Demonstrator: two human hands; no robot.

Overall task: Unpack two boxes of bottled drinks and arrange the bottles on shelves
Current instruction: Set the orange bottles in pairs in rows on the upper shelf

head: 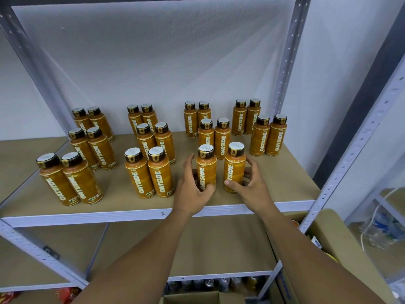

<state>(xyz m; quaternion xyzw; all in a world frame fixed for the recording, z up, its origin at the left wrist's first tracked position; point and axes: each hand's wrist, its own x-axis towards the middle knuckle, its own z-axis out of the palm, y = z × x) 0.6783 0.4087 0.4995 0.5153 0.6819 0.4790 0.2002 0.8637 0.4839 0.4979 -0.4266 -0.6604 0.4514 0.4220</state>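
Each hand wraps one bottle near the shelf's front edge.
The left hand curls round one orange bottle and the right hand round its neighbour. Both bottles stand upright, just beside each other, right of centre. Twenty-two bottles stand in pairs, and the twenty other bottles are untouched. Labels read "OATSIDE" in white upright letters; the caps are dark brown with white tops.

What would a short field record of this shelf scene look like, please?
shelf: tan board, grey metal frame
bottles: 22 upright, orange, dark caps, set in pairs
left hand: grips left bottle, front of third column
right hand: grips right bottle beside it
fourth column: two pairs only
box: cardboard, lower right
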